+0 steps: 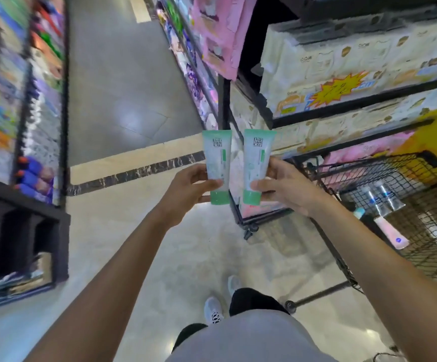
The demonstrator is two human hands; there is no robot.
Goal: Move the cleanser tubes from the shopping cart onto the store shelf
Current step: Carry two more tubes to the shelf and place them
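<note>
Labels: 2 green/white cleanser tubes, each w/ a square code patch near the top crimp; print too small to read. Yellow starburst price tag [339, 91] on the right-hand shelf reads approx. "7.9", blurred.

Counts: left tube [217, 163] upright, cap down, pinched by left hand [190, 190], thumb across the front, fingers behind. Right tube [256, 163] upright, cap down, gripped likewise by right hand [284, 185]. Tubes side by side, small gap, held over the floor, not on any shelf.

Shopping cart [408, 205], black wire, at right: 2 clear tubes w/ blue labels [380, 195] plus 1 pink tube [391, 232] w/ a blue round mark, lying on the mesh.

Surroundings: shelf unit [342, 74] behind the tubes, stacked pale packs; left-side shelf [24, 113] blurred, coloured goods. 2 shoes [213, 309] on tile floor.
</note>
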